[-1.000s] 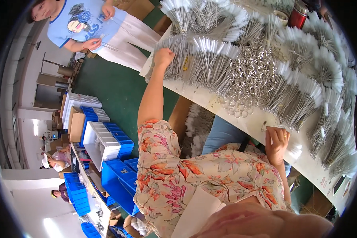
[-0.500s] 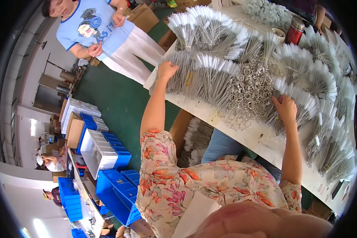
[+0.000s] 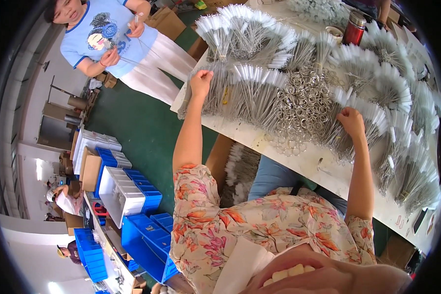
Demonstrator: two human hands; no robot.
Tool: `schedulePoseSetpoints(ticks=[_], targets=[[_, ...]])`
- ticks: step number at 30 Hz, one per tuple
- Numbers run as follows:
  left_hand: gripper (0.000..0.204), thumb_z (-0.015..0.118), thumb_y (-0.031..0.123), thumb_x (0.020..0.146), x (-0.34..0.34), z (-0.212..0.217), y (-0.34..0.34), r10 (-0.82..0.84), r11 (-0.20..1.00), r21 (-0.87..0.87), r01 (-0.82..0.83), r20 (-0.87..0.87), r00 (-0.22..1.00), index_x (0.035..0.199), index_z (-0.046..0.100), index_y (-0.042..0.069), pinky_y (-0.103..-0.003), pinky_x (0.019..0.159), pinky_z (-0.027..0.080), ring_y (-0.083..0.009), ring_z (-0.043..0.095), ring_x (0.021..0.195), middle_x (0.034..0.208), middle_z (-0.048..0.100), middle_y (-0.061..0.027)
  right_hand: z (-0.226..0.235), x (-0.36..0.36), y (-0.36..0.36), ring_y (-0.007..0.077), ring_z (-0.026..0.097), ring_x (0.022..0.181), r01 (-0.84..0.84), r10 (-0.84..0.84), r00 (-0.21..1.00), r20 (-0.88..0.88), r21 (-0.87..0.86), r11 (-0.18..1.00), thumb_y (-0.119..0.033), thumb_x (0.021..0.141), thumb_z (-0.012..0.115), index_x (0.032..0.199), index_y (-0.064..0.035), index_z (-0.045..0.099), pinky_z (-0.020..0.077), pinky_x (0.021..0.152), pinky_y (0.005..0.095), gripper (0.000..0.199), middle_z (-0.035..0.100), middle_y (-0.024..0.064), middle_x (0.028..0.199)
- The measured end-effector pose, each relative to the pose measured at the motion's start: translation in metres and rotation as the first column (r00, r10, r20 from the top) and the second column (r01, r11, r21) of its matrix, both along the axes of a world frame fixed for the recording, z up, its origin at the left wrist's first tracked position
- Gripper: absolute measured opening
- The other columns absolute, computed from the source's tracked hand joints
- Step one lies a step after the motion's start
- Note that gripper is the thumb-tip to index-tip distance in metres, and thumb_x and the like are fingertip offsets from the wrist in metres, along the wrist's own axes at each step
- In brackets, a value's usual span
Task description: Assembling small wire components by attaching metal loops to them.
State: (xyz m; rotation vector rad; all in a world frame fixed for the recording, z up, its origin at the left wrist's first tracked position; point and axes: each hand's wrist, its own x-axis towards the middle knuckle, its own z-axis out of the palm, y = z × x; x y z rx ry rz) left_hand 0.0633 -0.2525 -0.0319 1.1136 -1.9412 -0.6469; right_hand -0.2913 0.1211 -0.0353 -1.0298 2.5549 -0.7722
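Note:
Fanned bundles of thin wire brushes with white bristle tips (image 3: 259,93) cover a long pale table (image 3: 308,164). A heap of small metal rings (image 3: 304,105) lies in the middle of them. My left hand (image 3: 201,82) is stretched to the table's left end, fingers curled on a brush bundle (image 3: 215,95) there. My right hand (image 3: 352,122) is closed on another brush bundle (image 3: 343,142) just right of the rings. Both arms come out of floral short sleeves.
A person in a light blue shirt (image 3: 103,41) stands beyond the table's left end, holding thin wires. A red flask (image 3: 354,28) stands at the table's far side. Blue and white crates (image 3: 132,210) and cardboard boxes (image 3: 90,171) sit on the green floor at left.
My right hand has gone up from the table's near edge onto the brush bundle right of the rings. My left hand has stayed on the left bundle.

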Motion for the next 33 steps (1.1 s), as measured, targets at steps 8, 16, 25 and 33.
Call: schedulePoseSetpoints(ticks=[8, 16, 25, 33], targets=[[0.014, 0.053, 0.011, 0.088, -0.030, 0.034, 0.029, -0.208, 0.974, -0.008, 0.228, -0.443, 0.872, 0.093, 0.054, -0.002, -0.026, 0.063, 0.051, -0.0120, 0.058, 0.065, 0.079, 0.061, -0.0070, 0.008, 0.000, 0.006, 0.0128, 0.059, 0.057, 0.083, -0.034, 0.947, 0.319, -0.140, 0.987, -0.018, 0.071, 0.058, 0.076, -0.0027, 0.062, 0.0460, 0.051, 0.0252, 0.017, 0.062, 0.0075, 0.067], [0.014, 0.049, 0.017, 0.090, -0.060, 0.044, 0.072, -0.111, 0.936, 0.247, 0.249, -0.464, 0.879, 0.094, 0.051, 0.003, -0.025, 0.039, 0.046, -0.0078, 0.046, 0.049, 0.070, 0.054, -0.0044, 0.005, -0.002, 0.020, 0.0074, 0.051, 0.051, 0.113, 0.077, 0.856, 0.511, -0.329, 0.937, -0.020, 0.082, 0.053, 0.069, -0.0031, 0.057, 0.0419, 0.047, 0.0206, 0.022, 0.055, 0.0012, 0.062], [0.012, 0.057, 0.018, 0.085, -0.078, 0.037, 0.107, -0.164, 0.824, 0.446, 0.351, -0.405, 0.900, 0.087, 0.056, 0.005, -0.020, 0.037, 0.028, -0.0037, 0.036, 0.045, 0.066, 0.051, 0.0016, 0.035, 0.017, 0.032, 0.0078, 0.056, 0.066, 0.187, 0.045, 0.930, 0.365, -0.573, 0.798, -0.020, 0.082, 0.060, 0.078, 0.0039, 0.063, 0.0470, 0.064, 0.0225, 0.025, 0.061, 0.0043, 0.069], [0.025, 0.060, 0.029, 0.076, -0.093, -0.004, 0.098, -0.210, 0.918, -0.129, 0.375, 0.644, 0.736, 0.079, 0.065, 0.004, -0.039, 0.063, 0.046, -0.0331, 0.060, 0.071, 0.078, 0.063, -0.0160, 0.081, 0.006, 0.127, 0.0110, 0.056, 0.068, 0.162, 0.019, 0.970, 0.242, -0.703, 0.692, -0.012, 0.080, 0.044, 0.093, 0.0006, 0.063, 0.0440, 0.062, 0.0242, 0.026, 0.063, 0.0063, 0.078]])
